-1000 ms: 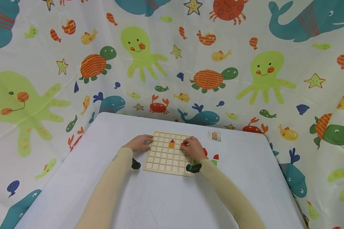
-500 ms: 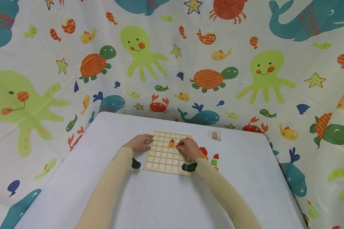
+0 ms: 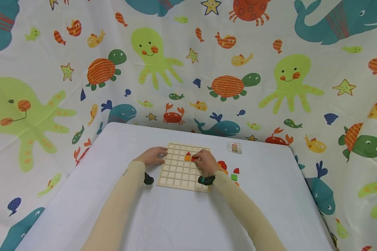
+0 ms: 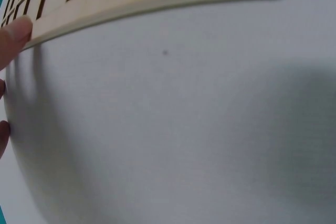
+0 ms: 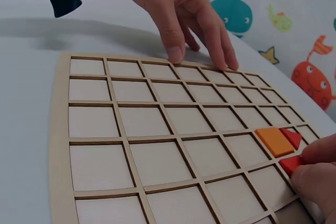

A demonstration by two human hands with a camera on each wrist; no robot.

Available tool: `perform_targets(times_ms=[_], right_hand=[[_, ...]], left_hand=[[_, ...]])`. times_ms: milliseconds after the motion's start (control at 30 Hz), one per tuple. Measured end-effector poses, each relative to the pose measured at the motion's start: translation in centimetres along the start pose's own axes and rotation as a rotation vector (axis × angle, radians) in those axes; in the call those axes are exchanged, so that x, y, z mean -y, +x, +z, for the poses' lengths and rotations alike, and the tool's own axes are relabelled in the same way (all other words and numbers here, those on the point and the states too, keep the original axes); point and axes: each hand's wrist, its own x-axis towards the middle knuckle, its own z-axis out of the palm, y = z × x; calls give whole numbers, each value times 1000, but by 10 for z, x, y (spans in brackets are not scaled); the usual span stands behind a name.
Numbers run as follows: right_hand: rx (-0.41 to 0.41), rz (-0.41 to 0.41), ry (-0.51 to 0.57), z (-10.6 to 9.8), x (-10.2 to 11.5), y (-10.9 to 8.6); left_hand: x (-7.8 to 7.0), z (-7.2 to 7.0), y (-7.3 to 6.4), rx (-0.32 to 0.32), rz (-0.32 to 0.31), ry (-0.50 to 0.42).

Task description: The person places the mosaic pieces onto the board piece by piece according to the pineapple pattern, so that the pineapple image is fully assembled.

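Note:
A wooden grid board lies on the white table. My left hand rests its fingertips on the board's left edge, fingers loosely extended; the right wrist view shows this hand at the far rim. Between thumb and finger, my right hand pinches a small red piece at the cell just right of the orange square. The fingers hide much of that piece, including its full shape. Directly behind the orange square, a red triangle sits in its own cell.
Right of the board lie several loose pieces, among them a red one, a red quarter-round, a green square and an orange one. A small picture card lies farther back. A sea-animal curtain hangs behind the table.
My right hand has moved left across the board with the red piece, from a cell farther right to beside the orange square. The left hand has stayed at the board's edge.

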Motion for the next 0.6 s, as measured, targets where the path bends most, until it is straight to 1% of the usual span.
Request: perform_targets(times_ms=[100,267,400,600], right_hand=[[4,13,-4,0,1,1],[-15,19,-26,2,4,2],[-20,27,-21,2,8,2],[-6,58,1,4,11,3]], left_hand=[[0,0,0,-1,4,4],[0,0,-1,-4,5,8],[0,0,-1,-6,0,-7],[1,0,-1,-3,2,-2]])
